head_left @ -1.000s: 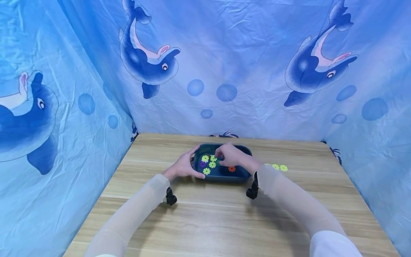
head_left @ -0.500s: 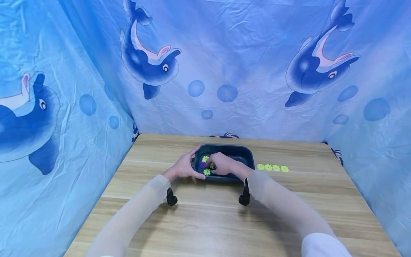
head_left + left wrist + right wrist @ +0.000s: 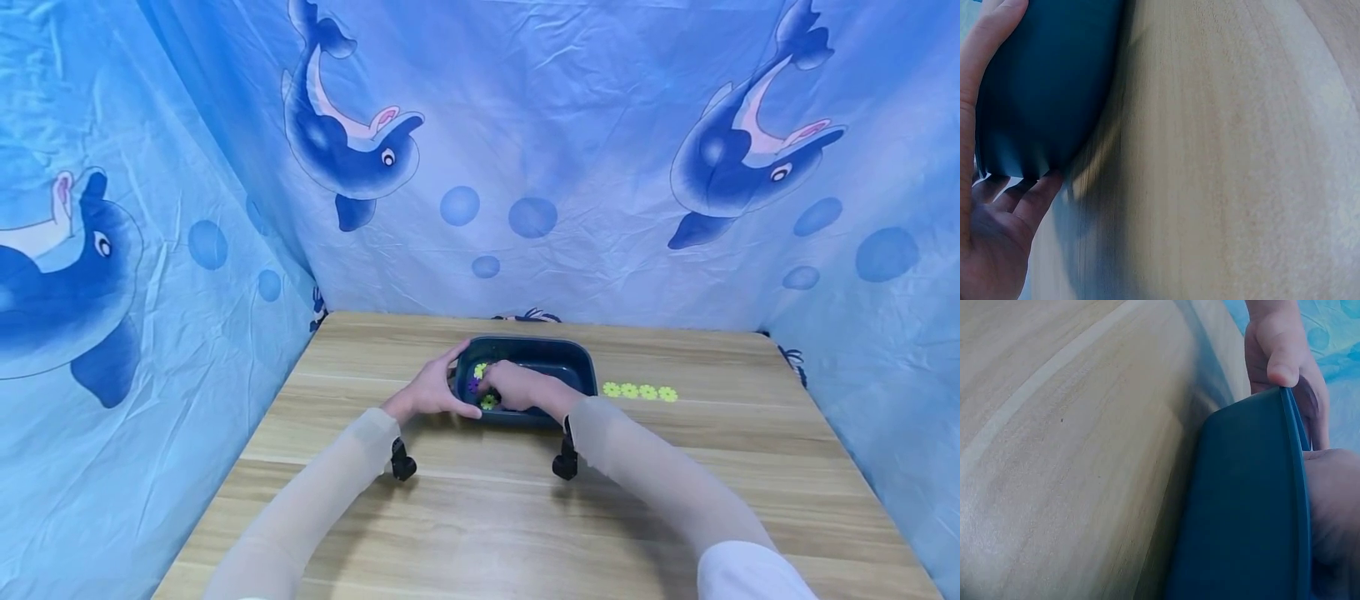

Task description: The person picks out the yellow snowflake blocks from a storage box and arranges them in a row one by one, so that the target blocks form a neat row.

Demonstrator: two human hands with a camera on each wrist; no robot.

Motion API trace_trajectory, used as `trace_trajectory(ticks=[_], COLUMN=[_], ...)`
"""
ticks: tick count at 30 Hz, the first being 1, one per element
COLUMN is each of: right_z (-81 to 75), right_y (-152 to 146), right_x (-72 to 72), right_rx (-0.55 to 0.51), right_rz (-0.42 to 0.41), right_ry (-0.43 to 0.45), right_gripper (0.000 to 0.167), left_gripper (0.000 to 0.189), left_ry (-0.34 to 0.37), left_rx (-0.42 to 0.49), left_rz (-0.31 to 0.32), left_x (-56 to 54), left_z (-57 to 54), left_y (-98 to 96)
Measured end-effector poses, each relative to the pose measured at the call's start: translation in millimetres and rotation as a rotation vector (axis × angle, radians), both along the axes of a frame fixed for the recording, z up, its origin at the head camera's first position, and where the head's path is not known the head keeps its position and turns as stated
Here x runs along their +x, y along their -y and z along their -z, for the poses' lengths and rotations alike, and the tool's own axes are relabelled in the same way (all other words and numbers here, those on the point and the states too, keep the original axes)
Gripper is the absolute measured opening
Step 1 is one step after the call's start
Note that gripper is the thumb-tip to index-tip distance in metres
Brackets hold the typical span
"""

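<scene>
A dark blue rectangular bin (image 3: 536,347) stands on the table. My left hand (image 3: 432,388) grips its left end, the thumb on the front rim and the fingers spread against the end wall, as the left wrist view also shows. Inside at the left lie flower-shaped plastic discs: a yellow disc (image 3: 481,370), a purple disc (image 3: 473,385) and a shadowed yellow-green disc (image 3: 488,402). My right hand (image 3: 517,387) reaches down into the bin over these discs. Its fingertips are hidden, and I cannot tell whether they pinch a disc.
Right of the bin, several yellow-green flower discs (image 3: 638,391) lie in a straight row on the wooden table (image 3: 480,517). Blue cloth with dolphins (image 3: 495,150) hangs behind the table and along both sides.
My right hand has moved left and down inside the bin, to the discs at its left end. The orange disc seen earlier is now hidden. My left hand keeps its hold.
</scene>
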State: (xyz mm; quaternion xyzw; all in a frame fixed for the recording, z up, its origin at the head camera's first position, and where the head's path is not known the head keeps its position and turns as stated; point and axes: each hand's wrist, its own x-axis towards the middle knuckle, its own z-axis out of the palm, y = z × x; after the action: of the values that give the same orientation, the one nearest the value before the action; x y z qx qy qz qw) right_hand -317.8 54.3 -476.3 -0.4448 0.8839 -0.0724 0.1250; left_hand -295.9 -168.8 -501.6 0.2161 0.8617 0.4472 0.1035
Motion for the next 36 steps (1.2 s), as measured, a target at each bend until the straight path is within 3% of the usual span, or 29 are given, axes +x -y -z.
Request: trace_trajectory(ticks=[5,13,20,27,36], right_z=[0.8,-1.6,-29.6,-54.7,-79.3], right_y=[-1,-5,-26,-64,-119], right_x=[-1.0,-5.3,-10.8,-14.5,-14.4], right_rx=[-0.026,-0.045,-0.151,-0.191,-0.18], right_rz=[0.03,0.003,-0.001,-0.016,0.072], right_ry=[0.019,-0.021,0.003,-0.102,-0.086], right_gripper=[0.026,0.024,0.028,0.026,0.026], left_gripper=[0.134,0.132,0.132,0.141,0.143], left_ry=[-0.005,-0.004,0.006,0.013,-0.005], left_rx=[-0.016,-0.021,0.013,0.013,-0.009], left_rz=[-0.014,-0.009,-0.005,-0.03,-0.025], left_x=[0.6,0.8,-0.3,-1.4,-3.0], left_z=[1.3,1.1,1.6,3.4,3.0], left_y=[0.3,-1.2,-0.3,-0.2,-1.6])
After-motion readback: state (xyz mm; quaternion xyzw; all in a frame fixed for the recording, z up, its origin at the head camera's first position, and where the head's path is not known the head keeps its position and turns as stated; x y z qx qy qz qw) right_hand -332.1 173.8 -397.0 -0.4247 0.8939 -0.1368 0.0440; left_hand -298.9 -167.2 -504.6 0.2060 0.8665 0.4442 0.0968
